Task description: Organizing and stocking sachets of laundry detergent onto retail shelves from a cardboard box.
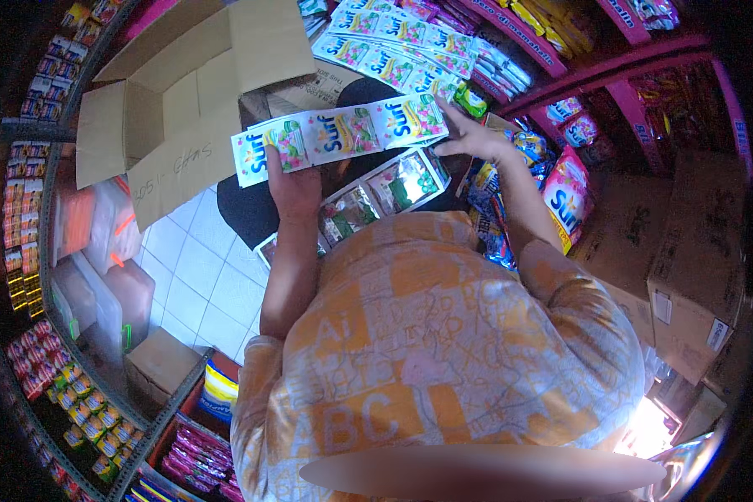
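Observation:
A short stack of Surf detergent sachet strips (345, 133) stretches across the person's lap. My left hand (292, 188) grips its left end, thumb on top. At its right end is my right hand (480, 135), with thumb and index finger spread by the corners; whether they pinch the strip is unclear. Below, a strip of green-and-silver sachets (376, 201) lies on the lap, partly hidden by the left forearm. More Surf sachet strips (401, 47) lie fanned out beyond the hands.
An open cardboard box (182, 94) stands at the upper left. Pink-edged shelves (602, 75) with hanging packets are on the right, above stacked cartons (690, 282). Blue detergent packs (486, 194) sit by the right arm. Plastic bins (100, 282) stand on the tiled floor (194, 270) at left.

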Available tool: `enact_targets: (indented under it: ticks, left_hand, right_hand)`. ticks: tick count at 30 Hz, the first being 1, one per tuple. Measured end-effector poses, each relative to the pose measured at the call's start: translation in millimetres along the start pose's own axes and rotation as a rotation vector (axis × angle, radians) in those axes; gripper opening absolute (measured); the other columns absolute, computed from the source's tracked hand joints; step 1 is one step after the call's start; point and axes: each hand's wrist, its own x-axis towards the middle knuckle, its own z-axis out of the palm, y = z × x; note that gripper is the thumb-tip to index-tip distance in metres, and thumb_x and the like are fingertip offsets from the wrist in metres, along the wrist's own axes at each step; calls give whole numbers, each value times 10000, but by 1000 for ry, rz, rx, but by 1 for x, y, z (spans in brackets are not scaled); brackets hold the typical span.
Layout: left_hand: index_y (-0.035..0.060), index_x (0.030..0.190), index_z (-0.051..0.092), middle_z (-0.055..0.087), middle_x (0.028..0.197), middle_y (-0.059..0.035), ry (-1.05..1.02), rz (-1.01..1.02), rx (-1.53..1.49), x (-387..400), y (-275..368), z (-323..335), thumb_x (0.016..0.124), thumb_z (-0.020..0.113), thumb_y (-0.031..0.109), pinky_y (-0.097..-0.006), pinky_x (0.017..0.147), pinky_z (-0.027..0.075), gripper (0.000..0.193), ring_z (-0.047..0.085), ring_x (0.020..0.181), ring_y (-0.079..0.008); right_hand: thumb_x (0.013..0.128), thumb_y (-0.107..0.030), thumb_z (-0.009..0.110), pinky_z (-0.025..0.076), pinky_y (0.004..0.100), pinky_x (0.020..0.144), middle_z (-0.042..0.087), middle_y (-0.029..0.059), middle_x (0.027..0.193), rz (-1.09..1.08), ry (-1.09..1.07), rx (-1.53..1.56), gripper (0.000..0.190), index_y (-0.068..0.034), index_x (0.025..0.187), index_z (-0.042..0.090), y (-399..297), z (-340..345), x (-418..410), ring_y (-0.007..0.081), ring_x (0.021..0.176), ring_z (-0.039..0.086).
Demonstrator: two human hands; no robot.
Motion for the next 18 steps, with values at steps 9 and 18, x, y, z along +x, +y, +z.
enact_targets:
  ticks: [9,18]
  left_hand:
    - [34,1233,321,408,1220,-141,-56,-53,-24,-9,-1,16,898,373,348,-430,1000,260,462,371,1161,-279]
    - [28,1225,334,413,1218,-155,148,-60,345,-4,-11,-9,912,325,369,-405,987,298,463,394,1141,-262]
  right_hand:
    - [822,-103,510,402,204,562,538,42,834,105,443,372,681,-116,1374,112,5,36,11,85,634,492]
    - [827,-19,406,413,215,751,571,72,1012,-111,774,54,387,-67,1202,486,-1,30,-22,90,800,524]
